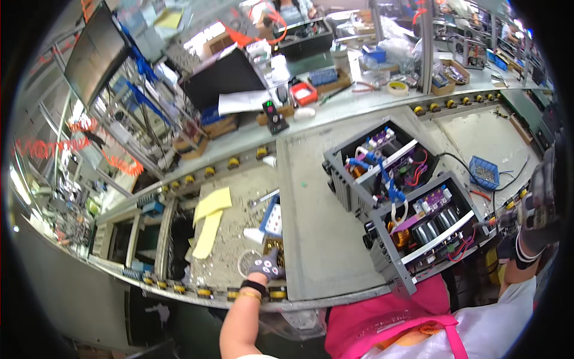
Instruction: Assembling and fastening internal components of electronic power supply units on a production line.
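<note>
My left hand (268,267), in a grey patterned glove, reaches into a small box of brass-coloured parts (274,246) on the bench. Its fingertips are hidden among them. At the far right my right hand (531,210), in a dark glove, grips a power screwdriver (545,179); its bit points left toward the nearer case. Two open black metal cases stand side by side: a nearer case (382,263) and a farther case (344,185). Inside are purple circuit boards, copper coils, black cylinders and red wires. A blue-and-white cable (390,185) runs between them.
Beside the left hand lie a round clear dish (247,262), a blue tray (272,219) and yellow paper sheets (210,218). A blue basket of small metal parts (484,173) sits behind the cases, near a black cable (457,157). Yellow rollers (234,162) line the bench edges.
</note>
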{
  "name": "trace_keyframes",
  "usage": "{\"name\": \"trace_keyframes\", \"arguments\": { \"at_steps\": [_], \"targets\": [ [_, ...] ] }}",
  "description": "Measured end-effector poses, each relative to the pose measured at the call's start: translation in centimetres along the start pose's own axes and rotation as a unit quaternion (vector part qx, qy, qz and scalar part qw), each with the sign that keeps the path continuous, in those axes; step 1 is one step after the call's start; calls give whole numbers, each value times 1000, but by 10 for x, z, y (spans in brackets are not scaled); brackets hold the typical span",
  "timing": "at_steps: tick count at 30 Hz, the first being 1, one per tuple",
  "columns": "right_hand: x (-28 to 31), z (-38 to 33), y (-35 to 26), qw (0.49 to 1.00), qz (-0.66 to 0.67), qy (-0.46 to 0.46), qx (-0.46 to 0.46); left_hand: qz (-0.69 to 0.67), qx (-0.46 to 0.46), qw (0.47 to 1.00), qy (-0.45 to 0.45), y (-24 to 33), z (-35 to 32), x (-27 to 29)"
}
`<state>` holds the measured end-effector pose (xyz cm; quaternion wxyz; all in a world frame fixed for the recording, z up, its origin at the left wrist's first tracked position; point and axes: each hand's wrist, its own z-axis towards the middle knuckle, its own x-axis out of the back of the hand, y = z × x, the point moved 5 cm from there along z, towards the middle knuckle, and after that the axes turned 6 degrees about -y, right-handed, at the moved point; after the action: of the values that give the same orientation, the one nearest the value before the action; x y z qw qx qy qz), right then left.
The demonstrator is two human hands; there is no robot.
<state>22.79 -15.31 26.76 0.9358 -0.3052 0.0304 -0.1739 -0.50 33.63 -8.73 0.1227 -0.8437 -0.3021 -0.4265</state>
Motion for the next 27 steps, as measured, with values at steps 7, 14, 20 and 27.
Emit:
{"name": "trace_keyframes", "arguments": {
  "at_steps": [7,14,20,27],
  "targets": [
    [-8,-64,-1,976,-82,192,58,21,-36,998,46,10,-11,-18],
    [-13,-82,3,974,-1,219,54,-114,10,989,95,-17,-4,-14],
    [-24,-92,14,964,70,256,29,-172,54,966,184,-39,-5,-8],
    [-38,-97,28,955,140,260,35,-539,104,818,171,-35,-37,-7]
  ]
}}
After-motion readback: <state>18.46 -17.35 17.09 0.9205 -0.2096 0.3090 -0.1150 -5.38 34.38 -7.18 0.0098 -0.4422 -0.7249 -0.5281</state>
